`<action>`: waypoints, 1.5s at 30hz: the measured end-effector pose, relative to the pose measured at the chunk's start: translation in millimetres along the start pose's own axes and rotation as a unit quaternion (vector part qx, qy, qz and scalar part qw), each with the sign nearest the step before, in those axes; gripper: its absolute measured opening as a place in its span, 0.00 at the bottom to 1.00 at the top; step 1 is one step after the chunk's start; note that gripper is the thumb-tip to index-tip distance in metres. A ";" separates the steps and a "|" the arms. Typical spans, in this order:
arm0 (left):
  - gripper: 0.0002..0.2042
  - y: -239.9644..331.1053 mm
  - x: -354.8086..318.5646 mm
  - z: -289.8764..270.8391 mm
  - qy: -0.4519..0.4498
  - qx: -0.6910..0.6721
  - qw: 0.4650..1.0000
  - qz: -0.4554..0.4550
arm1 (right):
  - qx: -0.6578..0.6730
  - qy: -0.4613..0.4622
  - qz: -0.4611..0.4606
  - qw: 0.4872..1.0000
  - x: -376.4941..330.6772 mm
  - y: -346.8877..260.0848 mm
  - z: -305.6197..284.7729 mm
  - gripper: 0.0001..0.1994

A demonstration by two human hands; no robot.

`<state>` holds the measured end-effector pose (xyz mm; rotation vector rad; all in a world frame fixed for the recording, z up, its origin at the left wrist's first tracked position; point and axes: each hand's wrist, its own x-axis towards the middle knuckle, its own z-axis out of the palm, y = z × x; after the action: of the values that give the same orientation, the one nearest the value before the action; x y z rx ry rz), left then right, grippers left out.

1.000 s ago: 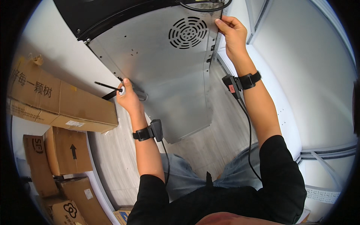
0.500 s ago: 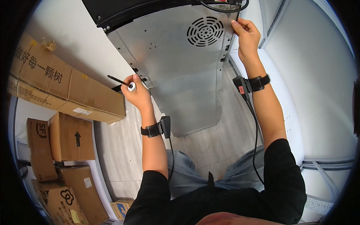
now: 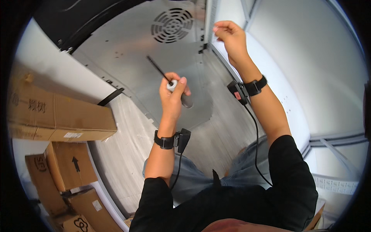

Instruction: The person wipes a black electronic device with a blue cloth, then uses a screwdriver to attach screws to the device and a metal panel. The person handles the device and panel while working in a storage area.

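Note:
My left hand (image 3: 171, 96) is wrapped round a screwdriver (image 3: 159, 70) with a black shaft and a pale-collared handle. Its shaft points up and to the left, in front of a large grey sheet-metal panel (image 3: 143, 63). A round slotted vent (image 3: 172, 25) is cut into the panel's upper part. My right hand (image 3: 234, 41) is raised to the right of the panel, apart from its edge. Thumb and fingertips are drawn together there; anything between them is too small to make out. Each wrist wears a black strap with a cabled box.
A long cardboard box (image 3: 77, 116) lies at the left, with several more cartons (image 3: 71, 166) below it. A black curved part (image 3: 85, 19) tops the metal panel. White wall panels (image 3: 309, 69) stand at the right. Wood-look floor (image 3: 127, 150) lies below.
The view has swung to the right. My right hand has come off the panel's upper right edge. My left hand, with the screwdriver, has moved from the panel's left edge to in front of it.

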<state>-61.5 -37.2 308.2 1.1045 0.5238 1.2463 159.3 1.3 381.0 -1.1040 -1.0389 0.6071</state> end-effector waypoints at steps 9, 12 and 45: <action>0.10 -73.7 13.3 133.4 -0.195 -0.197 0.947 -0.165 | -0.301 -0.284 0.230 0.881 -80.4 -42.8 -132.5 0.34; 0.13 -124.0 18.0 199.6 -0.194 -0.197 0.937 -0.215 | -0.346 -0.197 0.232 0.887 -91.2 -28.5 -197.5 0.43; 0.07 -564.2 16.0 438.4 -0.327 0.526 0.770 -0.153 | -0.022 0.156 0.383 0.910 -173.0 170.8 -601.4 0.19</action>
<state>576.2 -146.7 4.6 2.1643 0.8304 0.1109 643.2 -333.8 108.3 -1.5977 -0.3091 0.9852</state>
